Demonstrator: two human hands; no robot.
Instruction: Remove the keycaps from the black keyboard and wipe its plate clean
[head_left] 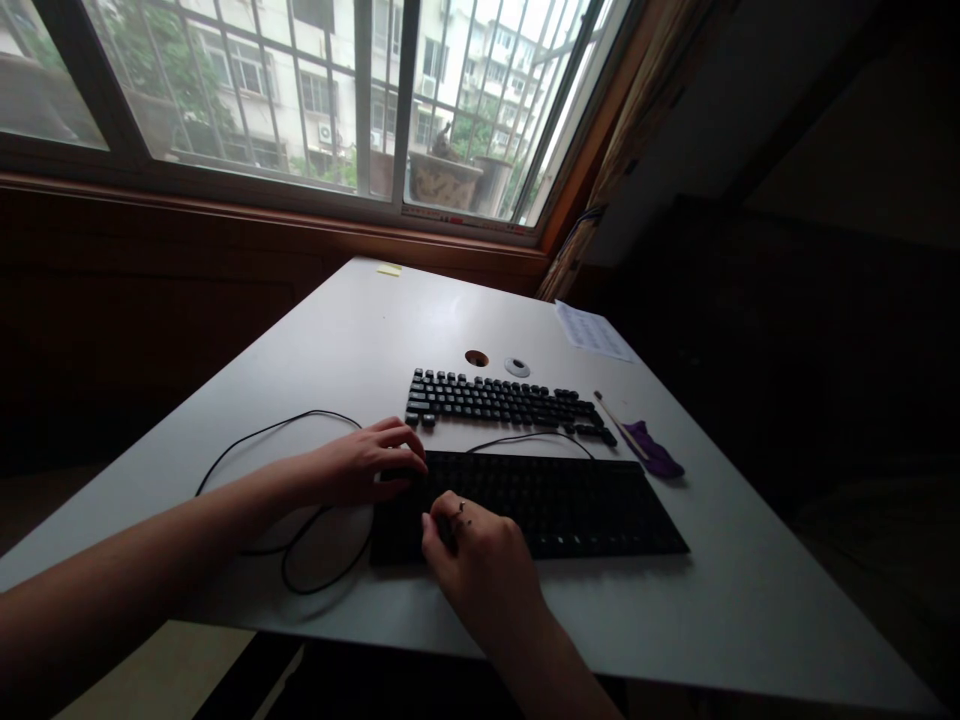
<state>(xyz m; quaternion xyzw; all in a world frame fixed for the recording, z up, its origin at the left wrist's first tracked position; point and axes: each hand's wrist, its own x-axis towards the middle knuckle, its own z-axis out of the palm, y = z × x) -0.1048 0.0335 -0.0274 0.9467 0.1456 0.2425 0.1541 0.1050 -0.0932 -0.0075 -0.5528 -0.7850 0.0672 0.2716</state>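
A black keyboard base [585, 510] lies near the table's front edge, its surface too dark to show detail. At its upper left end, my left hand [386, 460] has its fingers bent over the corner and the thumb lower down, gripping it. My right hand [480, 550] is closed over the base's left part, fingertips pinched together; whatever they hold is hidden. Behind the base, loose black keycaps [502, 400] are laid out in rows like a keyboard layout. A black cable [330, 590] loops on the table left of the base.
The white table [300, 370] bears a purple cloth [656, 450], a thin stick-like brush [619, 415], a printed sheet [594, 332] and a yellow sticky note [389, 270]. A cable hole [476, 358] has its round cover [517, 367] alongside. A barred window [300, 100] stands behind.
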